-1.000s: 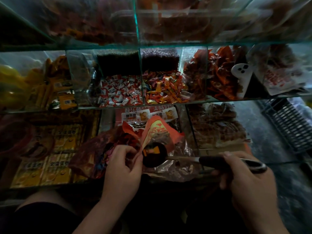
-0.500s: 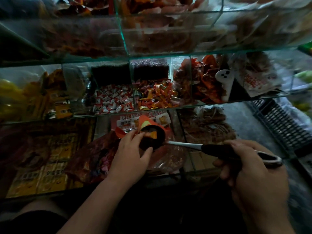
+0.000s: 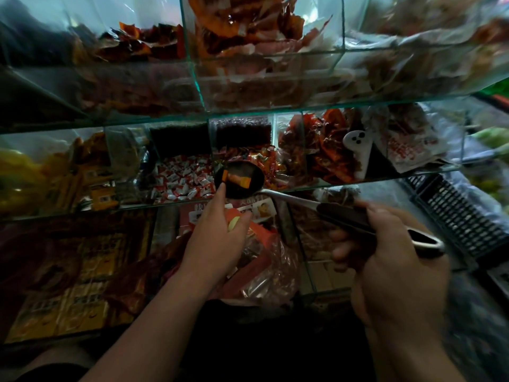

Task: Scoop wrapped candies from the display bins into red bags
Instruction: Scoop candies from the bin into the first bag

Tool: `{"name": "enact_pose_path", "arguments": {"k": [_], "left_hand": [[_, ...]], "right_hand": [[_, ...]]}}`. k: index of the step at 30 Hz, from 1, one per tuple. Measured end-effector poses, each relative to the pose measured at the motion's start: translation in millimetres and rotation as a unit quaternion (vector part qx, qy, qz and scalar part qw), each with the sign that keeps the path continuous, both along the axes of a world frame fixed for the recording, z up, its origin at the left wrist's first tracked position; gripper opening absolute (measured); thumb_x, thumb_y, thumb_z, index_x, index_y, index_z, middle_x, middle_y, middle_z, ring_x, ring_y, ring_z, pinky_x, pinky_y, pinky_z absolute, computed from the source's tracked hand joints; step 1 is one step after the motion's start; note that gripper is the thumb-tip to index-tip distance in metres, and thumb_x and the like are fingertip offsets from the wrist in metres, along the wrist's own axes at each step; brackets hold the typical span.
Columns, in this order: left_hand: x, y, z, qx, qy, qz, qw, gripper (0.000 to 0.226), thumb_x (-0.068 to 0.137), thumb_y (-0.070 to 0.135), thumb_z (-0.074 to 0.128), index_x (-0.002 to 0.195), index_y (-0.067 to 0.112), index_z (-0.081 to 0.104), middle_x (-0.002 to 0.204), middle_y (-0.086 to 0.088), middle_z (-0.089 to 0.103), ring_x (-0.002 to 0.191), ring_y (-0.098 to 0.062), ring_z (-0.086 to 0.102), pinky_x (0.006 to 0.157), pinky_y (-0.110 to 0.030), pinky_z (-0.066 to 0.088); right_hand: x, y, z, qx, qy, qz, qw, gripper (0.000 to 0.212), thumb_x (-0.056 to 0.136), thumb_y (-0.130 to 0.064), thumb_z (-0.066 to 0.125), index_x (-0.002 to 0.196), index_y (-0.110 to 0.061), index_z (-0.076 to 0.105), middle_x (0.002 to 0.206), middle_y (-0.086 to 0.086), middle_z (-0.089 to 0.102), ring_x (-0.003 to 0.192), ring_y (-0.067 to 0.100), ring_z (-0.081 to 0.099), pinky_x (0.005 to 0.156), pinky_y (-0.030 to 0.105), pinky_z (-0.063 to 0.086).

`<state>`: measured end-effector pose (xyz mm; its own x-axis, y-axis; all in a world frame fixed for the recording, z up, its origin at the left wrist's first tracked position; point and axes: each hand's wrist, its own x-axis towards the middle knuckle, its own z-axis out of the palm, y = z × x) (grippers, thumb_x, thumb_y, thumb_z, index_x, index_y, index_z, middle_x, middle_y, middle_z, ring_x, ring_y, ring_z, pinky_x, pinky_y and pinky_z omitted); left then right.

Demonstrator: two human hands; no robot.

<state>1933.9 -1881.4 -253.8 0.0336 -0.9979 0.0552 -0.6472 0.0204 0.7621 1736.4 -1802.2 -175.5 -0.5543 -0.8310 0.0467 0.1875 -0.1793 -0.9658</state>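
My right hand [image 3: 391,260] grips the black handle of a metal scoop [image 3: 239,180]. The scoop's dark bowl hovers at the front of the middle glass shelf, before the bin of orange and gold wrapped candies [image 3: 268,161]. One orange wrapped candy [image 3: 237,181] lies in the bowl. My left hand [image 3: 217,241] reaches up, its index fingertip touching the bowl's left rim. Its other fingers are curled and pinch the top of the red bag [image 3: 260,234], which hangs below the scoop with clear plastic around it. A bin of red-and-white candies [image 3: 181,181] sits just left of the scoop.
Glass shelves [image 3: 358,104] stack above and below, split by thin glass dividers. A white plastic scoop [image 3: 357,146] stands in the red-packet bin to the right. Yellow boxes [image 3: 68,271] fill the lower left bin. A black slatted crate [image 3: 454,216] stands at far right.
The scoop has risen from the bag's mouth to the middle shelf's candy bins. My left hand followed it up, index finger now on the rim. The view tilted upward.
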Motion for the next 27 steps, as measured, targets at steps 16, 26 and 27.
{"name": "enact_pose_path", "arguments": {"k": [16, 26, 27], "left_hand": [[20.3, 4.1, -12.2, 0.037, 0.000, 0.051, 0.998, 0.068, 0.095, 0.051, 0.063, 0.153, 0.037, 0.032, 0.151, 0.010, 0.047, 0.135, -0.017, 0.049, 0.107, -0.046, 0.048], [22.5, 12.8, -2.8, 0.022, 0.140, 0.072, 0.987, 0.035, 0.096, 0.040, 0.068, 0.128, 0.039, 0.055, 0.094, 0.022, 0.065, 0.081, 0.007, 0.062, 0.061, -0.020, 0.049], [24.1, 15.6, -2.5, 0.014, 0.158, 0.077, 0.984, 0.030, 0.096, 0.039, 0.068, 0.123, 0.039, 0.056, 0.094, 0.026, 0.064, 0.082, 0.008, 0.061, 0.059, -0.017, 0.049]], "right_hand": [[26.6, -92.5, -48.2, -0.057, 0.463, 0.170, 0.868, 0.024, 0.100, -0.022, 0.063, 0.123, -0.022, 0.069, 0.113, -0.003, 0.055, 0.094, -0.007, 0.052, 0.081, 0.000, 0.042], [2.6, -19.7, -14.3, -0.052, 0.128, 0.059, 0.989, 0.019, 0.090, -0.036, 0.065, 0.099, -0.024, 0.076, 0.082, 0.012, 0.077, 0.066, 0.030, 0.075, 0.059, 0.039, 0.062], [-3.3, -9.3, -7.8, -0.060, 0.099, 0.050, 0.992, 0.021, 0.088, -0.036, 0.065, 0.096, -0.021, 0.077, 0.080, 0.015, 0.076, 0.060, 0.033, 0.073, 0.056, 0.042, 0.061]]}}
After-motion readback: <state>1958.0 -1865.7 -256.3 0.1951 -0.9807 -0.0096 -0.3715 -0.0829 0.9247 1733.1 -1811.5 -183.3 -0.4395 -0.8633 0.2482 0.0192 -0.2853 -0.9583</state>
